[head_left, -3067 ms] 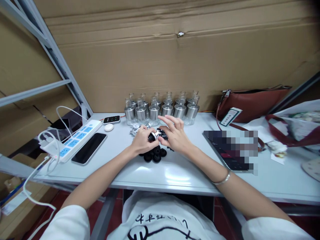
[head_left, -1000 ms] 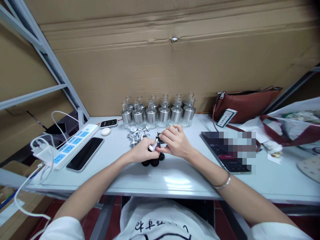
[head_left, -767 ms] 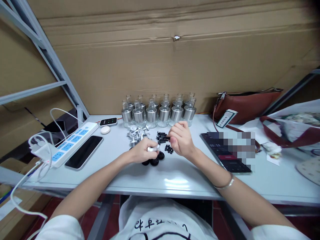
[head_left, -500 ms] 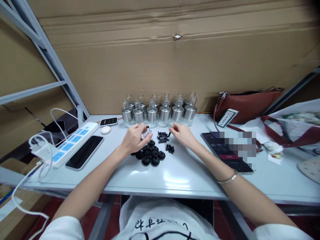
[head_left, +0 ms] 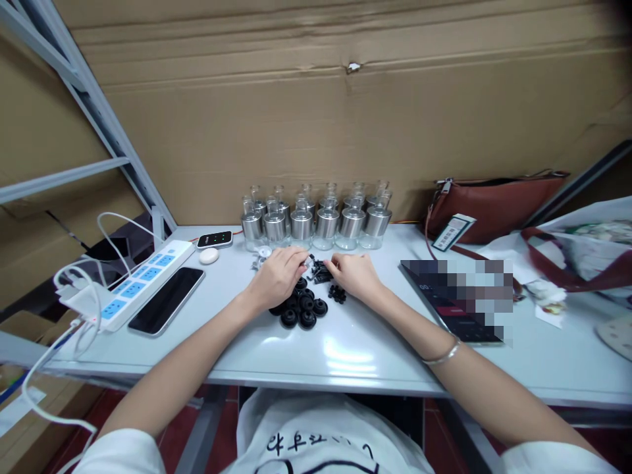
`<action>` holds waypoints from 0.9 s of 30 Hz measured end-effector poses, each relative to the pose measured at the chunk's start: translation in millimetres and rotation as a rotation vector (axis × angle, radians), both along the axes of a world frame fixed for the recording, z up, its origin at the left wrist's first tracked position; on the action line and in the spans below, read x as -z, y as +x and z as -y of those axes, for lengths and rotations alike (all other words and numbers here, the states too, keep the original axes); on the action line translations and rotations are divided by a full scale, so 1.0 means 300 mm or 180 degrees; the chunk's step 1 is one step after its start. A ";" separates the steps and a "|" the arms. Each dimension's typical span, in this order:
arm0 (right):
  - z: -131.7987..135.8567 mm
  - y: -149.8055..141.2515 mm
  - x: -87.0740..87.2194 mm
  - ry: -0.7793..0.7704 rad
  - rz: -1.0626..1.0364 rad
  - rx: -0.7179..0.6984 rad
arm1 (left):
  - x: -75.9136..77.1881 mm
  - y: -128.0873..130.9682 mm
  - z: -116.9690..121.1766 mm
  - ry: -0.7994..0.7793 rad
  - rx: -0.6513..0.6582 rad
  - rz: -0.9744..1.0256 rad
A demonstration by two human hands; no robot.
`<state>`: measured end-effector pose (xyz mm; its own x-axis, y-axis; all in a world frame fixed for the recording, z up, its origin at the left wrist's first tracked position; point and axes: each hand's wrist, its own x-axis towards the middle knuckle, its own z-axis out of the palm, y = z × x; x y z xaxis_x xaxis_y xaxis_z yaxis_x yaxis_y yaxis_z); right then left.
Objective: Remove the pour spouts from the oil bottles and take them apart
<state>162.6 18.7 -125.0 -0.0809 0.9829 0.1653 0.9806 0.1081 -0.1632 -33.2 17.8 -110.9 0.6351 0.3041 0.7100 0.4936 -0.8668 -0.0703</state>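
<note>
My left hand (head_left: 280, 273) is closed in a pinch on a small pale part with a black tip (head_left: 311, 257), held above the table in front of the bottles. Facing it, my right hand (head_left: 356, 274) has its fingers pinched together beside the small black lever-shaped pieces (head_left: 323, 272); what is between them is hidden. Round black caps (head_left: 299, 308) lie heaped below my left hand, which covers part of the heap. Tiny black pieces (head_left: 338, 293) sit under my right fingertips. Whitish-silver parts (head_left: 264, 253) show behind my left hand.
Two rows of glass bottles with silver bands (head_left: 302, 225) stand at the back. On the left are a power strip (head_left: 138, 284), a phone (head_left: 166, 301), a small device (head_left: 215, 239) and a white disc (head_left: 209, 256). A second phone (head_left: 444, 299) and a brown bag (head_left: 494, 207) lie right.
My left hand has moved right, uncovering the silver parts behind it. My right hand has come slightly lower and left, and the black piece earlier visible at its fingertips is no longer distinct.
</note>
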 end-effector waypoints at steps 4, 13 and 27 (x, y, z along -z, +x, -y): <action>-0.006 0.033 0.005 0.0288 -0.0165 -0.0254 | -0.005 0.004 0.011 -0.0100 0.0010 0.0015; -0.008 0.018 0.017 0.0955 0.0013 -0.1766 | -0.017 -0.002 0.011 -0.0016 -0.0107 0.0050; -0.029 -0.019 0.019 0.1194 0.0757 -0.1983 | -0.027 0.000 0.013 0.0149 -0.0156 0.0129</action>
